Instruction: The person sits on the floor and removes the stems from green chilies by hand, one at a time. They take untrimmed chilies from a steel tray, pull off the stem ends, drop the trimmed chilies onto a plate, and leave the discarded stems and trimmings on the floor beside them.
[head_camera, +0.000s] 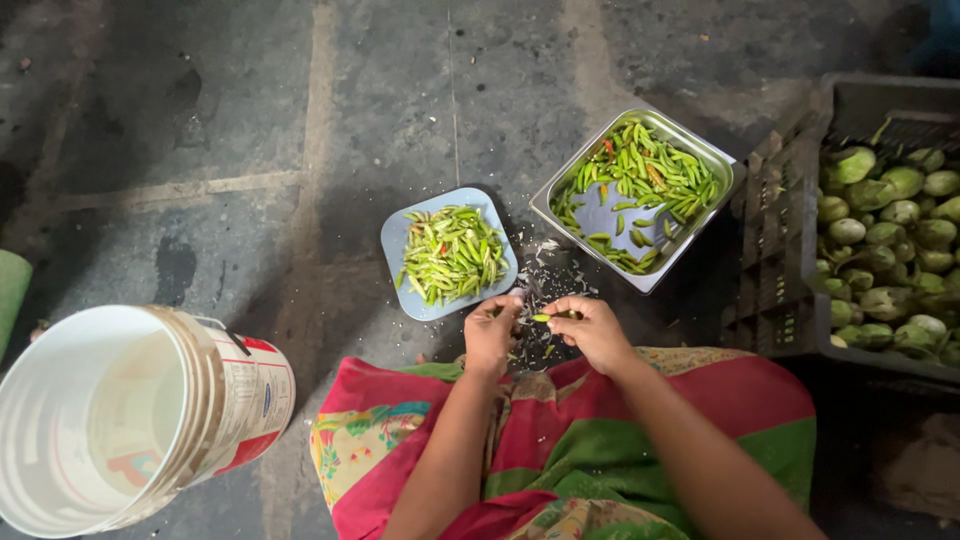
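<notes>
We hold one green chilli (541, 318) between both hands above the lap: the left hand (492, 333) pinches its stem end, the right hand (596, 330) grasps its body. The blue plate (398, 240) and steel tray (556, 196) of chillies sit on the floor (250, 150) just ahead, within reach.

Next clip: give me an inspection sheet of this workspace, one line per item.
Surface: dark stone floor, worn, pale joints.
Job's things: one green chilli held between both hands; blue plate heaped with chillies; steel tray partly filled with chillies.
Clutter: small pale scraps on the floor between plate and tray.
Grips: left hand and right hand both pinch the chilli, above a red and green cloth on the lap.
Cables: nothing seen.
Surroundings: white bucket lying tilted at left; dark crate of round green vegetables at right.
</notes>
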